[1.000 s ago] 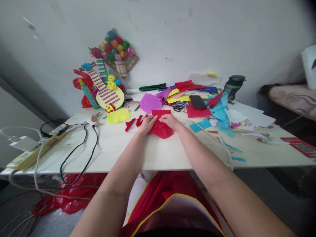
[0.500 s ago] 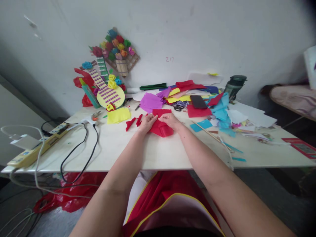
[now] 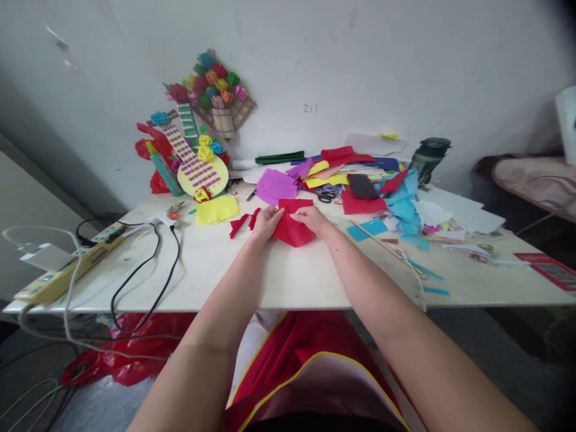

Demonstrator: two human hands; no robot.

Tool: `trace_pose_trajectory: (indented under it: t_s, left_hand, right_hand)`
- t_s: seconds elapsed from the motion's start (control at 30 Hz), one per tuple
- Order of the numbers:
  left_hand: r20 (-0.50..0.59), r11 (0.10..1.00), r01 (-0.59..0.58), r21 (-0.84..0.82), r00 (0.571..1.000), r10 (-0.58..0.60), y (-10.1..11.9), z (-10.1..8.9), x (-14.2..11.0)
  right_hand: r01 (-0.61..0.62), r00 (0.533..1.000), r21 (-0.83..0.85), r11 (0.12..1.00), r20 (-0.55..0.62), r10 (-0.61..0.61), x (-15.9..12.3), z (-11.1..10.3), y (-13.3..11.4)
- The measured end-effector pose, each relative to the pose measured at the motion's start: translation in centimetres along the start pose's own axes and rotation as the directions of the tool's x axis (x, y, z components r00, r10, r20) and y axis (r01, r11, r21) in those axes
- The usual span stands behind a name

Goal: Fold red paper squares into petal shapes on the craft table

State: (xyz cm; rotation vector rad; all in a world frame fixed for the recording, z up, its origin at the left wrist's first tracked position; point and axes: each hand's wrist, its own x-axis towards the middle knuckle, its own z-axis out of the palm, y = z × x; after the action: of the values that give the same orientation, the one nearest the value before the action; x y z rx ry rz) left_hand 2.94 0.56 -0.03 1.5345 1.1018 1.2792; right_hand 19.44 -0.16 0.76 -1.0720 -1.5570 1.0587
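The fingers of the left hand (image 3: 269, 222) are bunched with the thumb, pinching the left side of the red paper (image 3: 294, 233). The fingers of the right hand (image 3: 311, 220) are curled in, thumb and forefinger pinching the same paper near its middle; the tips are too small to make out exactly. The paper lies between the hands, over the middle of the counter (image 3: 297, 285), its lower part hanging toward the person in a blunt point.

Just left of the left hand are red scraps (image 3: 238, 225), and beyond them a yellow sheet (image 3: 218, 210). Behind the hands is purple paper (image 3: 275, 187), with scissors (image 3: 326, 197) to its right. A phone (image 3: 362, 186) rests partly over a red sheet (image 3: 360, 203), beside crumpled blue paper (image 3: 405, 201). Nearer the right forearm, a stick (image 3: 387, 247) lies slantwise, touching a flat blue piece (image 3: 373, 228).

Farther left are a glue gun (image 3: 164, 218) and a power strip (image 3: 67, 273) with cords. At the back left, a yellow paper guitar (image 3: 202, 179) leans upright next to a glue bottle (image 3: 165, 173); paper flowers (image 3: 216, 81) stand out against the wall above. A dark bottle (image 3: 428, 159) stands at the back right.
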Motion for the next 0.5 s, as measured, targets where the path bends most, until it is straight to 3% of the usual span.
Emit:
trace_pose_trajectory:
  t_s: [0.17, 0.37, 0.5]
  left_hand:
    - [-0.004, 0.998, 0.025, -0.054, 1.000, -0.026, 0.45, 0.09, -0.26]
    - [0.127, 0.985, 0.097, -0.144, 0.989, -0.079, 0.80, 0.06, -0.56]
    - [0.034, 0.993, 0.054, -0.103, 0.998, -0.051, 0.98, 0.00, -0.55]
  right_hand:
    - [-0.006, 1.000, -0.001, 1.000, -0.025, 0.006, -0.07, 0.03, -0.34]
    - [-0.017, 1.000, 0.068, 0.998, 0.012, 0.016, -0.21, -0.17, -0.44]
    - [-0.122, 0.993, 0.277, 0.953, 0.032, 0.117, -0.39, -0.27, -0.61]
